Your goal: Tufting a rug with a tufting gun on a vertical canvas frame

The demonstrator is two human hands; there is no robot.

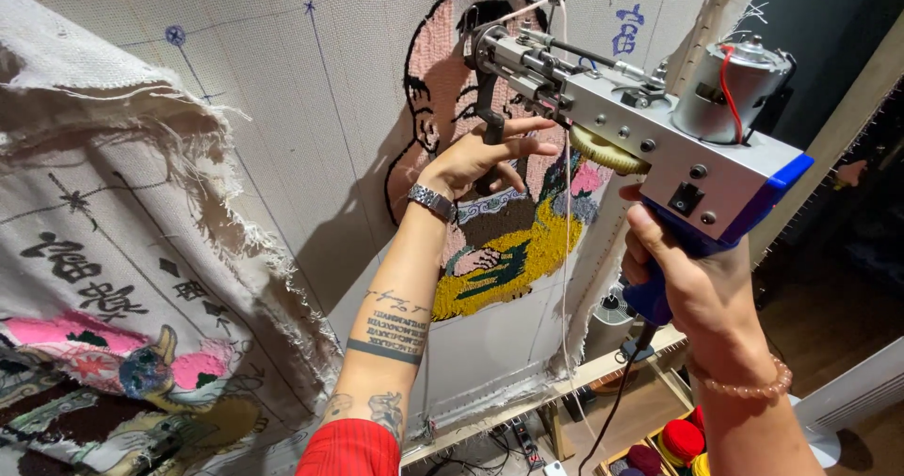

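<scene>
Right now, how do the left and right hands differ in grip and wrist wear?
The left hand holds the tufting gun's black front handle with fingers partly spread; the right hand wraps closed around the blue rear grip. The left wrist carries a metal watch; the right wrist a bead bracelet. The left forearm shows tattoos; the right shows none. Both support the same gun at the stretched cloth.

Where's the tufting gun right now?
In the head view, the tufting gun is upper right, its blue grip in the right hand, the left hand on its front handle against the stretched cloth.
</scene>
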